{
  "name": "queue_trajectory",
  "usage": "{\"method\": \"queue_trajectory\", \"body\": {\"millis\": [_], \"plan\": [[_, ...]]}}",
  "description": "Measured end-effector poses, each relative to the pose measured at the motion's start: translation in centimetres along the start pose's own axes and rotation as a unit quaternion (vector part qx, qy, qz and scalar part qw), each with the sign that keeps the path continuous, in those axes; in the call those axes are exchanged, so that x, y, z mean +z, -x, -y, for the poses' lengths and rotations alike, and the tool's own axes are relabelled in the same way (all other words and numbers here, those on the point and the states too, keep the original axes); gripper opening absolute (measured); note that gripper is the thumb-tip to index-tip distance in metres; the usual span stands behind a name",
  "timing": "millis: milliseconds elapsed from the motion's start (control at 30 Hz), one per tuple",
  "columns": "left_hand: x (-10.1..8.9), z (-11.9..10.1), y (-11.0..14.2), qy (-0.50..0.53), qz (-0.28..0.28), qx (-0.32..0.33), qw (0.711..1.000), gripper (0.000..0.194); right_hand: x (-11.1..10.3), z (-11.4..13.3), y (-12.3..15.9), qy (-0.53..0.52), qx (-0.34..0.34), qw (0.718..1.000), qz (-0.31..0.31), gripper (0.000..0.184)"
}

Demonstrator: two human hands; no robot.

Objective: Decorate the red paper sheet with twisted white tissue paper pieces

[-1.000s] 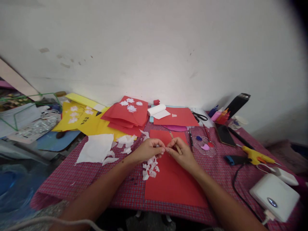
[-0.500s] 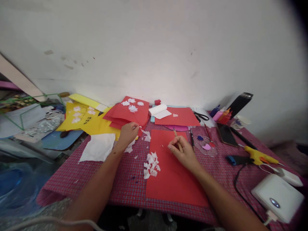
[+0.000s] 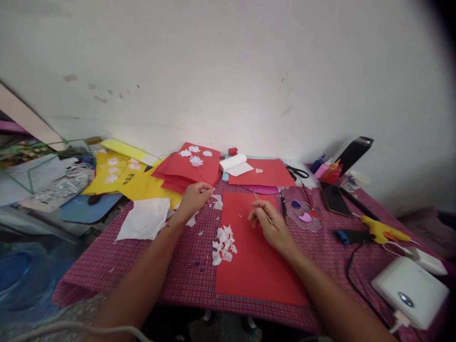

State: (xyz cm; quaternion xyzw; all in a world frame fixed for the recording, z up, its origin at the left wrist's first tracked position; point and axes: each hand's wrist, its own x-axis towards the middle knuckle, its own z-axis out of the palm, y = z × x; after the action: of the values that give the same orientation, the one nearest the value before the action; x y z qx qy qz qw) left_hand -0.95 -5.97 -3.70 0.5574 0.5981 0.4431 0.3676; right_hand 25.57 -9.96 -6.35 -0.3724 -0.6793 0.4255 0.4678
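Note:
My left hand (image 3: 194,197) reaches up left to the edge of the red paper stack (image 3: 188,168), fingers pinched on a small white paper piece. My right hand (image 3: 269,223) rests on the large red sheet (image 3: 256,256) and grips a thin wooden stick (image 3: 259,202) that points away from me. A small heap of white paper cut-outs (image 3: 223,244) lies at the sheet's left edge, between my hands. White paper flowers (image 3: 194,154) sit on top of the red stack.
White tissue (image 3: 144,218), yellow sheets (image 3: 124,178), a paper roll (image 3: 233,162), scissors (image 3: 295,172), a paint palette (image 3: 304,213), paint bottles (image 3: 326,170), a phone (image 3: 333,199), a yellow glue gun (image 3: 377,230), a white box (image 3: 409,289) and a black flask (image 3: 352,153) lie on the checked cloth (image 3: 107,261).
A second ago both hands met over the cut-outs. My left hand has since moved up left to the red stack, while my right hand stayed on the sheet, turning the stick slightly.

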Motion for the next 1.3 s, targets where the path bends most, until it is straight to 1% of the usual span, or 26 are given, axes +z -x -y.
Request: {"method": "queue_trajectory", "body": {"millis": [33,67,100,167,233,333,467,667,833,1000,1133,1300], "plan": [[0.7,-0.1,0.3,0.091,0.03,-0.023,0.995,0.022,0.0,0.1,0.0,0.001,-0.003,1.0,-0.001,0.027],[1.4,-0.2,0.7,0.175,0.065,-0.044,0.981,0.024,-0.1,0.2,0.0,0.003,-0.007,1.0,-0.005,0.032],[2.1,-0.3,1.0,0.235,0.097,-0.067,0.965,0.025,-0.1,0.3,-0.1,0.005,-0.014,1.0,-0.015,0.035],[3.3,-0.4,1.6,0.299,0.14,-0.107,0.938,0.026,-0.2,0.4,-0.1,0.0,-0.032,0.999,-0.041,0.038],[4.1,-0.5,2.1,0.33,0.168,-0.136,0.919,0.023,-0.4,0.6,-0.1,-0.011,-0.05,0.997,-0.055,0.037],[4.6,-0.6,2.5,0.339,0.184,-0.153,0.91,0.019,-0.5,0.9,0.2,-0.006,-0.061,0.998,-0.03,0.033],[4.7,-0.5,2.5,0.327,0.182,-0.14,0.917,0.021,-0.5,1.4,0.5,0.026,-0.06,0.998,0.013,0.027],[4.8,0.1,2.3,0.307,0.189,-0.117,0.925,0.028,-0.4,1.5,0.5,0.047,-0.053,0.997,0.024,0.028],[5.0,-0.2,2.5,0.287,0.19,-0.103,0.933,0.034,-0.4,1.3,0.4,0.052,-0.048,0.996,0.051,0.03],[5.1,-0.5,2.7,0.268,0.195,-0.098,0.938,0.035,-0.4,1.1,0.3,0.053,-0.045,0.996,0.058,0.03],[5.0,-0.6,2.8,0.267,0.193,-0.103,0.939,0.036,-0.4,1.0,0.2,0.044,-0.038,0.997,0.047,0.03],[4.9,-0.6,2.8,0.267,0.179,-0.114,0.94,0.039,-0.4,1.1,0.1,0.015,-0.012,0.999,0.036,0.031]]}}
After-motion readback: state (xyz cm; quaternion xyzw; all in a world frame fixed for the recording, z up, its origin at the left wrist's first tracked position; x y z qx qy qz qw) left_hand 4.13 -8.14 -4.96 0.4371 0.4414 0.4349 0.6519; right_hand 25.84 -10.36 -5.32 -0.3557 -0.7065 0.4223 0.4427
